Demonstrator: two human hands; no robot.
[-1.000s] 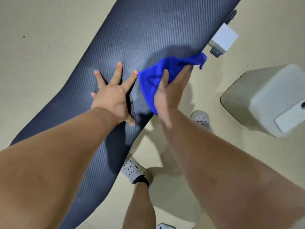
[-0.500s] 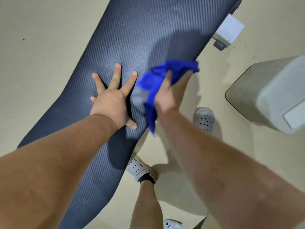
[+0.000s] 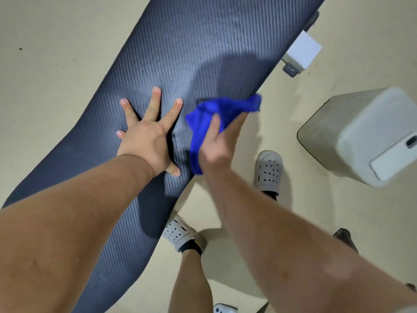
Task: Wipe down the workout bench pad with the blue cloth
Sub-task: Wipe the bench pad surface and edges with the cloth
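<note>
The dark ribbed bench pad [image 3: 203, 48] runs diagonally from lower left to upper right. My left hand [image 3: 149, 136] lies flat on its middle, fingers spread wide. Just to its right, my right hand [image 3: 216, 141] presses the bunched blue cloth [image 3: 209, 114] against the pad's right edge. Part of the cloth hangs over that edge and another part trails down beside my right wrist. My right palm and the cloth under it are hidden.
A white block of the bench frame [image 3: 303, 53] sticks out beyond the pad's right edge. A grey-white box-shaped object [image 3: 370, 134] stands on the beige floor at the right. My feet in white perforated clogs [image 3: 268, 170] stand beside the pad.
My right hand has slid the cloth down along the pad's right edge and the cloth has bunched up. My left hand stays planted.
</note>
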